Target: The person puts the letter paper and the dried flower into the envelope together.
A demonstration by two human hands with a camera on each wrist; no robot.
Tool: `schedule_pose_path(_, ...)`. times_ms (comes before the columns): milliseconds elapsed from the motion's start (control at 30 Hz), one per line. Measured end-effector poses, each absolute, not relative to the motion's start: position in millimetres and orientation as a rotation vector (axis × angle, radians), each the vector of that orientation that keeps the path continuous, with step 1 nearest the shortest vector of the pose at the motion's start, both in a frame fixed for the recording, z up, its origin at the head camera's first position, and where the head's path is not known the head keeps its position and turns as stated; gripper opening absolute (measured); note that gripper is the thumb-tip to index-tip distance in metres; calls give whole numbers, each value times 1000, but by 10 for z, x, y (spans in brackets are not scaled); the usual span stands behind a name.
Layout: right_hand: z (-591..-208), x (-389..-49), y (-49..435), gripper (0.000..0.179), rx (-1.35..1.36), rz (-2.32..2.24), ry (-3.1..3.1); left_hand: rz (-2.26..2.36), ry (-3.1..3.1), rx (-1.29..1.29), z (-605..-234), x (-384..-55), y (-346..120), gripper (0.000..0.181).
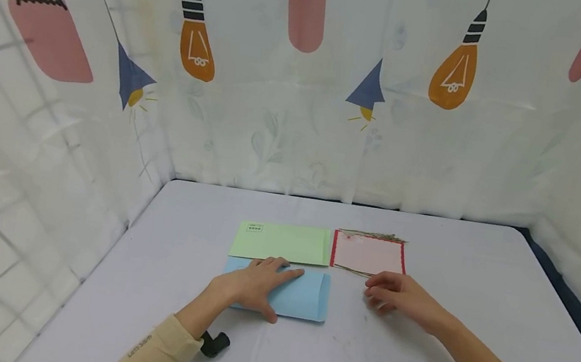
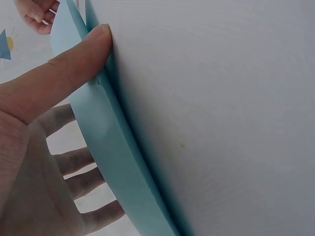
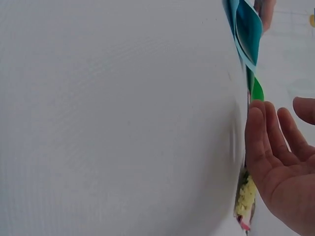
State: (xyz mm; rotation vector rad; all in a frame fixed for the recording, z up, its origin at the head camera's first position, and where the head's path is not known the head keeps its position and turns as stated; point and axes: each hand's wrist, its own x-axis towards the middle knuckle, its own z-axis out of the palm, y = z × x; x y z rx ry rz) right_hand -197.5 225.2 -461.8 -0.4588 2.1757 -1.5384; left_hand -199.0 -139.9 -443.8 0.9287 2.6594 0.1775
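A blue envelope (image 1: pixel 303 295) lies on the table under my left hand (image 1: pixel 258 284). The fingers are spread across its top, and the thumb touches its near edge. In the left wrist view, the thumb (image 2: pixel 64 73) overlaps the edge of the blue envelope (image 2: pixel 113 137), with the straight fingers beyond it. My right hand (image 1: pixel 406 299) hovers at the near right corner of a pale pink card with a red border (image 1: pixel 367 255), its fingers loosely bent and holding nothing. In the right wrist view, the right hand (image 3: pixel 280 157) is beside yellow flowers (image 3: pixel 245 196).
A light green envelope (image 1: pixel 280 241) with a small printed box lies just beyond the blue one, left of the card. Thin dried stems (image 1: pixel 374 235) run along the card's far edge. The white tabletop (image 1: pixel 191 222) meets a curtain (image 1: pixel 319 147) printed with lamps.
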Motion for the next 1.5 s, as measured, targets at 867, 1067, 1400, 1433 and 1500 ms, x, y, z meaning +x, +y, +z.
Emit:
schedule_pose_path(867,-4535,-2000,2622,37,-253,-1448,2492,167,2667,929,-4418,-1965,-1396,101)
schedule_pose_path(1067,-4555,-2028,2645,39,-186,-1402,2533,166,2667,922,-4412,-1960,-1390,102)
schedule_pose_path(1400,-4622,-2075,2643,38,-184,-1295,2598,149,2670,926,-4416,-1964,-1388,102)
schedule_pose_path(1433,-4618,-2074,2638,38,-191,-1287,2603,150,2669,926,-4417,-1964,-1388,102)
schedule_pose_path(1500,-4611,-2077,2630,38,-196,-1269,2612,152,2667,925,-4417,-1965,-1388,102)
